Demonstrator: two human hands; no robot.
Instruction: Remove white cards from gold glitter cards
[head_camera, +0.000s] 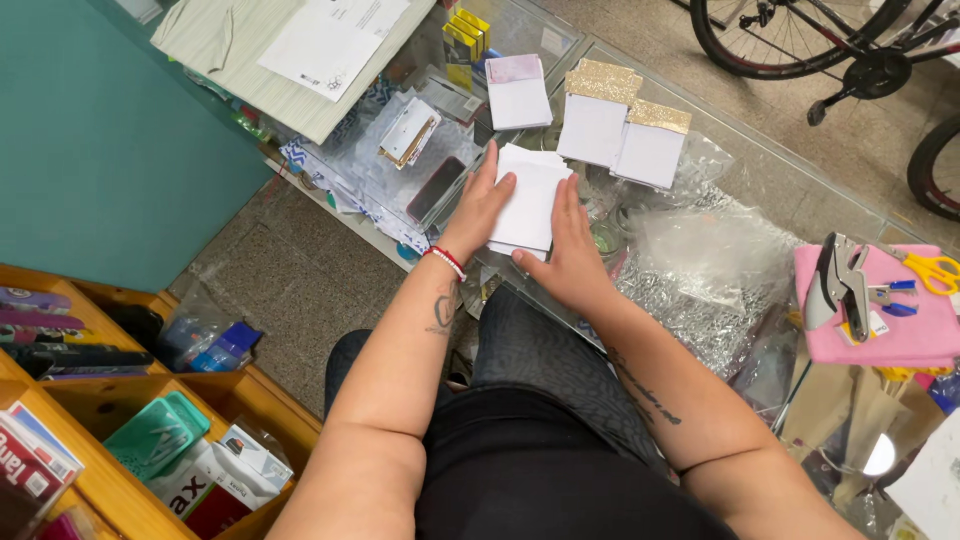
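Observation:
A small stack of white paper sheets (531, 200) lies on the glass counter (770, 180) in front of me. My left hand (478, 208) rests flat on the stack's left edge, fingers apart, a red and white bracelet on the wrist. My right hand (568, 245) presses against the stack's right and lower edge. Both hands square the sheets between them. Beyond the stack lie three white cards: one with a pink top (518, 92) and two with gold glitter tops (598, 115) (654, 143).
Clear plastic bags (715, 250) lie to the right. Further right a pink box (915, 320) carries a hole punch (838, 285) and yellow scissors (930, 268). Wooden shelves with packaged goods (120, 430) stand at lower left. Bicycle wheels (800, 40) are beyond the counter.

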